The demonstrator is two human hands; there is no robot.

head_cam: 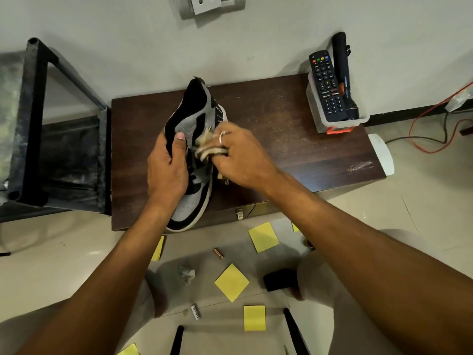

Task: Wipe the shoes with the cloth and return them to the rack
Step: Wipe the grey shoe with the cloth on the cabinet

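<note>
At frame centre the left hand [166, 172] is gripping the shoe [195, 119] by its collar while the right hand [239, 157] is clutching the cloth [204, 147] against its side, and a hard rub may be risking its overhanging toe slipping off the table [281, 149].

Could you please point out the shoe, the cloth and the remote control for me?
shoe [192, 206]: head view, grey toe cap.
cloth [204, 147]: head view, bunched middle.
remote control [329, 88]: head view, button pad.
</note>
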